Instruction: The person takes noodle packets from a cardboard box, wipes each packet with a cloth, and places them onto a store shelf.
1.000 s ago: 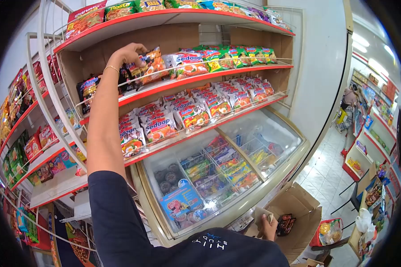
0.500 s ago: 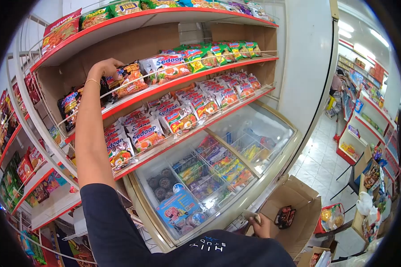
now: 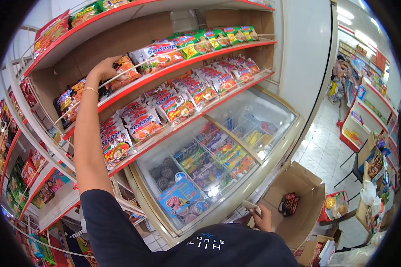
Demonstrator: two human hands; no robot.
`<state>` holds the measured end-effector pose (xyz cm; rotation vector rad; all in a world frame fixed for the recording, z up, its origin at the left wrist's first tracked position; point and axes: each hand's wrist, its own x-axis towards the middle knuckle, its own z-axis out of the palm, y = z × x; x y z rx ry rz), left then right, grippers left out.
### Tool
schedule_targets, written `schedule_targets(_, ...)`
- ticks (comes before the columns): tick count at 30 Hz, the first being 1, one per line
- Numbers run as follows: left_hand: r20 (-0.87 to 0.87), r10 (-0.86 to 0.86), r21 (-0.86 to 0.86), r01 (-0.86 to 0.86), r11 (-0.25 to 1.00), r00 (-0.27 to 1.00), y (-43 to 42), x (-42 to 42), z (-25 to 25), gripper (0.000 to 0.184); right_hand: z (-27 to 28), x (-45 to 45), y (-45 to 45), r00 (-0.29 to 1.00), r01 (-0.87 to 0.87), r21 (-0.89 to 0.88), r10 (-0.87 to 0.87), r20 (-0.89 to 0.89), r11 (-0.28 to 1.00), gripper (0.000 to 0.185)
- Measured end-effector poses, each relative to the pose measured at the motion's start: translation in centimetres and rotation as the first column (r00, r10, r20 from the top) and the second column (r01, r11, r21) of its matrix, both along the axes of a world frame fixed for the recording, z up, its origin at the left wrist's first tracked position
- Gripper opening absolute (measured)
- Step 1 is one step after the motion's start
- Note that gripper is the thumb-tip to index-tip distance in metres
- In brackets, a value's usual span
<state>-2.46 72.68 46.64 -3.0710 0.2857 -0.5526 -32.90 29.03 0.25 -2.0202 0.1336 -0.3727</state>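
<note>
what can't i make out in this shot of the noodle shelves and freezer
All in the head view:
- Whether the left hand grips the orange-and-black packet: the hand's own back hides its underside.
- Much of the top-shelf packets: cut off by the upper edge.
- Lettering on the dark packaging in the cardboard box: too small and blurred.

Packet lowered at shelf
Over 1.0 s the left hand has brought 1 orange-and-black packet from a raised tilt down to shelf level; the view has shifted, cropping more of the top-row packets.
</note>
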Motion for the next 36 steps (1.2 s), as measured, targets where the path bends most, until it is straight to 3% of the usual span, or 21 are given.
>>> schedule_targets(3,-0.087,-0.042,-0.095,0.034,0.995,0.995,1.0,0.7,-0.4,0.105,-0.5,-0.4,-0.3,1.0,-0.015,-0.032,0.014,-0.025,0.999,0.019)
schedule_targets(8,-0.086,-0.195,-0.203,0.174,0.963,0.977,3.3,2.2,-1.3,0.106,1.1,-0.4,0.2,0.999,-0.037,-0.005,0.037,0.018,0.999,0.019)
schedule_targets(9,-0.221,-0.09,-0.345,0.009,0.938,0.971,1.5,0.5,-1.0,0.106,1.3,-0.6,0.1,0.998,-0.053,0.017,0.052,0.036,0.998,0.019)
schedule_targets(11,0.013,-0.334,-0.067,0.334,0.94,0.942,6.2,4.8,-1.6,0.103,1.0,-0.8,-0.3,0.997,-0.041,0.001,0.041,0.071,0.999,0.02)
schedule_targets(12,-0.096,-0.359,-0.181,0.339,0.923,0.928,6.0,5.1,-1.5,0.099,0.4,-0.7,-0.6,0.994,-0.036,0.011,0.035,0.104,0.999,0.02)
schedule_targets(13,-0.063,-0.187,-0.124,0.178,0.976,0.98,7.0,6.1,-1.2,0.095,0.0,-0.7,-1.0,0.99,-0.03,0.022,0.027,0.138,0.999,0.02)
schedule_targets(16,0.352,-0.363,-0.055,0.406,0.912,0.863,11.3,9.6,-0.4,0.069,-1.5,-0.8,-2.6,0.988,0.099,0.026,-0.101,0.117,0.995,0.019)
schedule_targets(17,0.472,-0.31,0.123,0.287,0.95,0.825,12.1,10.0,0.5,0.064,-2.7,-0.8,-3.4,0.987,0.14,0.037,-0.143,0.076,0.989,0.019)
schedule_targets(18,0.513,-0.215,0.154,0.157,0.976,0.831,14.5,11.6,1.6,0.06,-2.7,-0.9,-4.1,0.983,0.175,0.045,-0.177,0.057,0.984,0.019)
schedule_targets(19,0.639,-0.352,0.229,0.268,0.936,0.684,9.8,8.1,2.0,0.058,-2.5,-0.8,-4.9,0.978,0.205,0.108,-0.199,-0.07,0.973,0.019)
schedule_targets(21,0.735,-0.359,0.141,0.388,0.911,0.576,9.5,7.8,1.9,0.047,-3.0,-0.6,-6.8,0.954,0.255,0.167,-0.22,-0.203,0.952,0.019)
schedule_targets(22,0.728,-0.366,0.138,0.399,0.906,0.58,21.4,17.4,2.9,0.047,-4.6,-0.4,-7.8,0.939,0.29,0.228,-0.23,-0.257,0.93,0.019)
schedule_targets(25,0.782,-0.333,0.022,0.51,0.86,0.528,3.0,2.4,-4.9,0.033,-10.0,1.2,-12.0,0.883,0.378,0.344,-0.223,-0.413,0.86,0.024)
schedule_targets(27,0.815,-0.298,-0.043,0.564,0.825,0.498,-12.9,-9.5,-9.3,0.025,-10.8,2.3,-14.3,0.666,0.417,-0.12,-0.393,-0.635,0.901,0.033)
schedule_targets(29,0.825,-0.256,-0.107,0.584,0.805,0.504,-11.6,-9.5,-12.5,0.019,-14.7,4.1,-17.1,0.581,0.458,-0.152,-0.424,-0.695,0.876,0.035)
schedule_targets(30,0.762,-0.3,-0.187,0.64,0.746,0.573,-14.3,-12.0,-15.6,0.016,-16.0,5.0,-18.3,0.549,0.458,-0.206,-0.457,-0.7,0.865,0.038)
schedule_targets(31,0.699,-0.425,-0.108,0.672,0.733,0.576,-17.1,-14.5,-17.7,0.013,-17.1,5.7,-19.7,0.533,0.386,-0.24,-0.427,-0.73,0.891,0.039)
schedule_targets(33,0.575,-0.291,-0.448,0.592,0.67,0.764,-18.3,-16.8,-25.0,0.008,-17.0,6.5,-21.7,0.482,0.233,-0.325,-0.399,-0.78,0.917,0.041)
schedule_targets(34,0.406,-0.257,-0.447,0.436,0.781,0.877,-20.0,-18.7,-26.1,0.006,-15.4,5.9,-21.2,0.59,0.205,-0.49,-0.506,-0.629,0.847,0.039)
schedule_targets(35,0.37,-0.306,-0.455,0.458,0.764,0.877,-20.6,-19.6,-28.1,0.004,-24.0,7.4,-24.7,0.542,0.218,-0.413,-0.461,-0.703,0.884,0.042)
schedule_targets(36,0.334,-0.314,-0.483,0.448,0.753,0.889,-21.0,-20.5,-30.2,0.004,-18.6,6.9,-22.8,0.482,0.31,-0.418,-0.52,-0.705,0.854,0.044)
